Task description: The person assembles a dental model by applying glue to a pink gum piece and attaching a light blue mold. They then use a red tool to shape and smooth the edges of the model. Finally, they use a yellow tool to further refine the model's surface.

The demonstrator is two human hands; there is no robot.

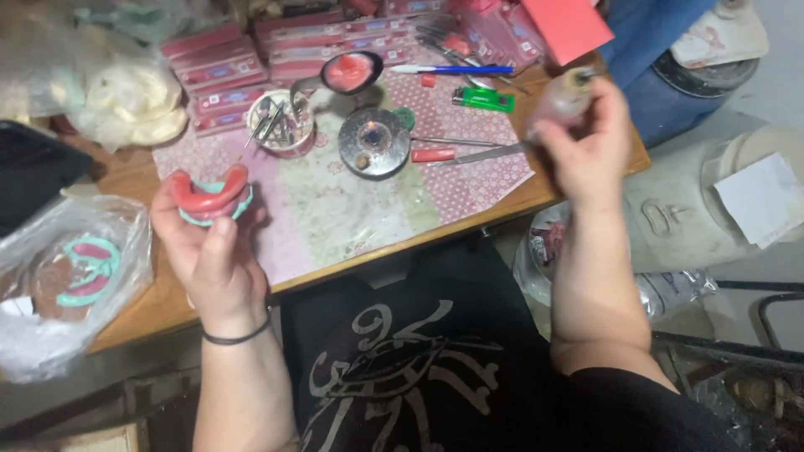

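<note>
My left hand (pixel 209 243) holds a horseshoe-shaped dental model (pixel 213 197), red wax on a teal base, above the wooden table's (pixel 142 310) front edge. My right hand (pixel 586 142) is raised over the table's right end and grips a small blurred bottle-like thing (pixel 563 96) with a dark tip. A knife-like tool with a red handle (pixel 456 154) lies on the patterned paper (pixel 352 209) just left of that hand. A round metal burner (pixel 374 141) stands at the middle of the paper.
A clear plastic bag (pixel 71 276) with more teal and red models sits at the left. Behind are a cup of metal tools (pixel 280 124), a ladle with pink wax (pixel 347 73), a green lighter (pixel 484 100), a blue pen (pixel 452 69) and stacked pink boxes (pixel 222 71).
</note>
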